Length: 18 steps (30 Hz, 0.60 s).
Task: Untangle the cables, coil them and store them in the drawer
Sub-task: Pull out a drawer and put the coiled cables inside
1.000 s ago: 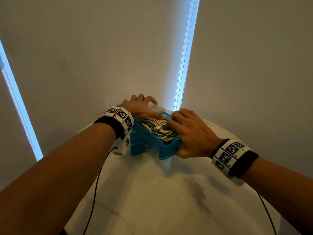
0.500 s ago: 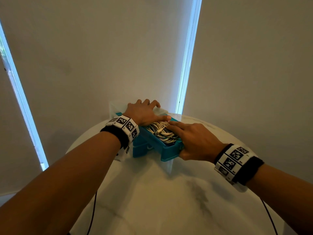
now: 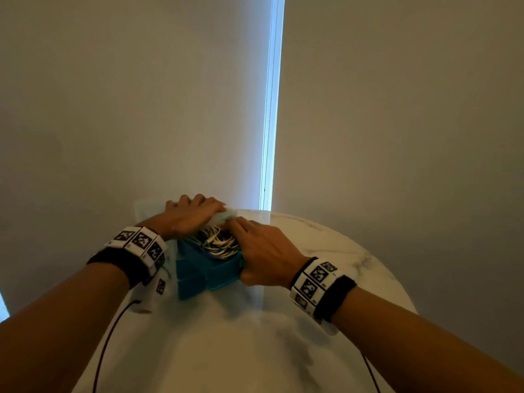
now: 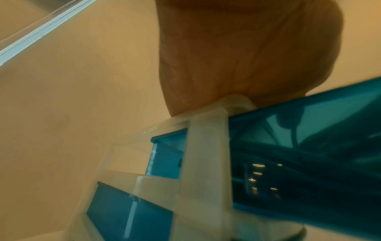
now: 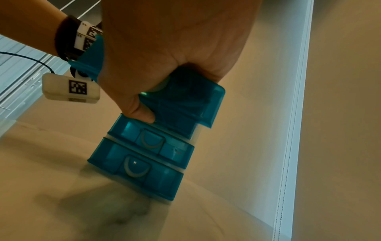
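Teal plastic drawer, top of a small translucent-framed chest near the bench far edge, part-open, pale coiled cables inside. Head view: left hand lies flat on the chest top; right hand covers the drawer front. Left wrist view: palm bears on the frame; fingers unseen. Right wrist view: right-hand fingers curl over the drawer, thumb beneath. Risk, judged: loops riding above the rim may catch on closing; a hard push may slide the chest toward the far edge.
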Each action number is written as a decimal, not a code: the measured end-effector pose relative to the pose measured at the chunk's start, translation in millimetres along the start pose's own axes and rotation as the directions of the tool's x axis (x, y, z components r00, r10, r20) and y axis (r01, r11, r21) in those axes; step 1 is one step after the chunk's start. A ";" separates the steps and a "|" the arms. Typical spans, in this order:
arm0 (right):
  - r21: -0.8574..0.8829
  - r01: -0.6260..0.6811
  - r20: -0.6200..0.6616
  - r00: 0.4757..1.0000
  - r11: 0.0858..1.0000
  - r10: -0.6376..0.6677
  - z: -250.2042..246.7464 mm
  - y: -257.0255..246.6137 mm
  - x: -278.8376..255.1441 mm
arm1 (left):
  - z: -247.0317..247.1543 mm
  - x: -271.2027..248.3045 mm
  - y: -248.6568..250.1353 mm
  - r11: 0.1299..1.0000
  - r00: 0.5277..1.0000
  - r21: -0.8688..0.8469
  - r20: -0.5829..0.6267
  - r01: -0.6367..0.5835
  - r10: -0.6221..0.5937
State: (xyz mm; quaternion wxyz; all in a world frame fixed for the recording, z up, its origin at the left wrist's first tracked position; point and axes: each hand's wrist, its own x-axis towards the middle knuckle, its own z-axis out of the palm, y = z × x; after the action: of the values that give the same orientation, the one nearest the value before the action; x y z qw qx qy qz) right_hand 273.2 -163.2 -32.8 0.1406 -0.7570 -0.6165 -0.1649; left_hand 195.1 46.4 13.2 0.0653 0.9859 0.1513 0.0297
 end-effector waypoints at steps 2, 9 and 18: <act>0.001 -0.014 -0.054 0.998 1.000 0.014 -0.5 0.2 -3.0 | -5.6 0.0 -4.2 0.985 0.999 -0.166 0.026 -0.036 0.041; -0.142 -0.020 -0.127 0.992 0.990 0.002 -0.7 5.9 -9.4 | -25.5 8.7 -16.0 0.951 0.964 -0.305 0.238 -0.039 0.115; -0.237 0.025 -0.134 0.989 0.971 -0.059 3.3 6.9 -10.9 | -13.6 4.1 -3.7 0.998 0.986 -0.049 0.154 -0.049 0.056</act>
State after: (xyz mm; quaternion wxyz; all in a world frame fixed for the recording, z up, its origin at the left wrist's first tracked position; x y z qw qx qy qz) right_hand 278.2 -172.9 -40.4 0.0895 -0.7416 -0.5971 -0.2924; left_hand 196.8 52.7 26.3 0.0983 0.9871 0.1191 -0.0422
